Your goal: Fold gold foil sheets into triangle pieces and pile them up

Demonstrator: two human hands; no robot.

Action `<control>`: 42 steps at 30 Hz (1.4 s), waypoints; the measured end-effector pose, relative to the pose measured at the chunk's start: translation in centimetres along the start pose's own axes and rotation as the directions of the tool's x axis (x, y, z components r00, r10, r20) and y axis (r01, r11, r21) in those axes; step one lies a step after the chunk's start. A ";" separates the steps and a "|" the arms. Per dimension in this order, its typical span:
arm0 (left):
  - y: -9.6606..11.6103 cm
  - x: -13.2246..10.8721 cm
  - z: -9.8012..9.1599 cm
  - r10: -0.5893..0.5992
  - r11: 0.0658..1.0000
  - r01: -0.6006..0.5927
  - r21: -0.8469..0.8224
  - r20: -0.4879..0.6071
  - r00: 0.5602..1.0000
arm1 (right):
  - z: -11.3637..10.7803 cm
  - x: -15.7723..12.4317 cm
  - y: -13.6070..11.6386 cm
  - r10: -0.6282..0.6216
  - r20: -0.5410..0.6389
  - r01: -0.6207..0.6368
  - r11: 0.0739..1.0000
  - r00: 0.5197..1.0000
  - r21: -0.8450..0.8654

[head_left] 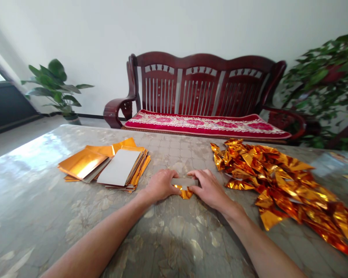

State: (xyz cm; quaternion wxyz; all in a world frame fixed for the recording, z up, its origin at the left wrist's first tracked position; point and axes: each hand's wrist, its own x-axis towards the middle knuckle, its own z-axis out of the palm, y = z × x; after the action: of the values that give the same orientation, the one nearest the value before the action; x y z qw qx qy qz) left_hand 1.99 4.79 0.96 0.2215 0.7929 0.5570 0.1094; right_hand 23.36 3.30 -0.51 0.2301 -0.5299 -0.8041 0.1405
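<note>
Between my two hands, just above the table, is a partly folded sheet of gold foil paper (186, 192) with its dull grey back showing along the top. My left hand (161, 184) pinches its left end between thumb and fingers. At the right end, my right hand (207, 187) grips it the same way. To the left lies a stack of flat foil paper sheets (118, 168), some gold side up and one pale side up. A heap of folded gold foil pieces (278, 173) spreads over the table's right side.
The table (174, 239) has a glossy patterned cover. Clear plastic (333, 164) lies at its right edge. Beyond stand a dark red wooden bench (200, 92) with a red floral cushion (197, 122), a potted plant (58, 83) at left and a leafy plant (327, 81) at right.
</note>
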 end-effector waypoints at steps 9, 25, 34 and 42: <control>0.3 -0.2 0.0 -0.041 0.999 0.040 -0.025 -0.032 0.999 | -0.3 0.2 -0.1 -0.054 0.035 0.055 0.998 0.998 -0.032; -0.3 -2.7 2.0 0.399 0.859 -0.276 0.431 -0.228 0.888 | 0.3 -1.3 -0.7 -0.313 -0.114 0.267 0.915 0.943 -0.302; 0.2 -4.1 1.9 0.435 0.812 -0.325 0.486 -0.131 0.891 | -0.5 -2.7 -0.7 -0.383 -0.024 0.360 0.888 0.924 -0.285; 0.7 -3.4 0.7 0.254 0.938 -0.203 0.281 -0.157 0.954 | -0.1 -2.5 -0.7 -0.204 -0.071 0.187 0.963 0.976 -0.192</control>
State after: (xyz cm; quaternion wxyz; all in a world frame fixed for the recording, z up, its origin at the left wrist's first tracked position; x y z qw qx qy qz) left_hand 1.68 1.28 0.90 0.0463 0.8605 0.4889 0.1356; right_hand 23.68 0.79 -0.69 0.2290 -0.4726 -0.8508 0.0178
